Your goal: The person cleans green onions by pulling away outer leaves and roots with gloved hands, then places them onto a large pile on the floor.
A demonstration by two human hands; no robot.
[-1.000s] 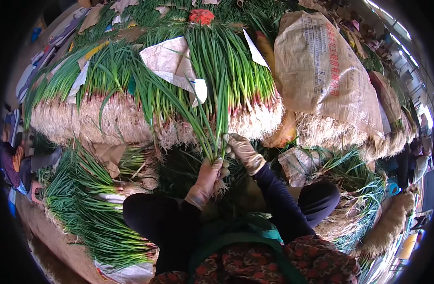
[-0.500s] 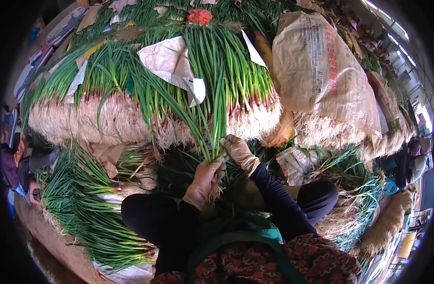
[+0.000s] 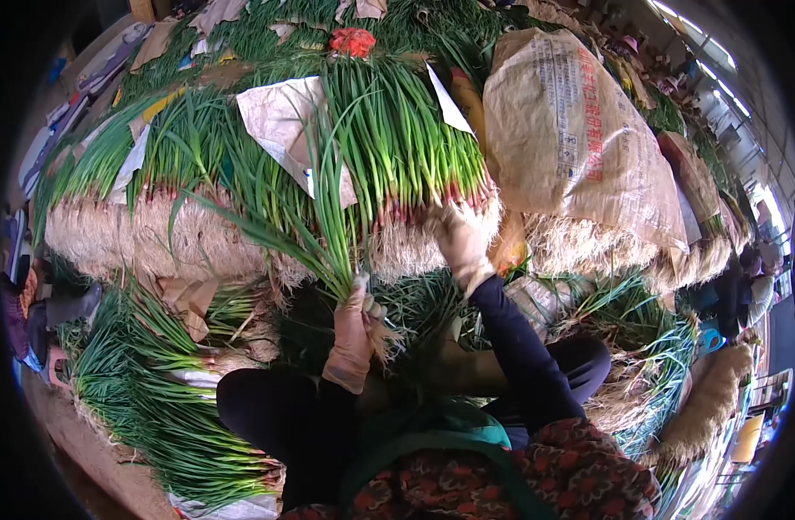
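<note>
I have the left hand [image 3: 354, 325] grasping a bunch of green onions [image 3: 335, 247], just before the front edge of the onion stack [image 3: 397, 143]. The right hand [image 3: 461, 241] reaches over that edge; I can't tell its grip. Some room remains before the knees [image 3: 254, 399]. Toward the stack's right, a sack [image 3: 536, 130] shows red characters, 有限公司.

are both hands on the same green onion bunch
No, the left hand holds the bunch while the right hand is at the stacked onions' roots.
</note>
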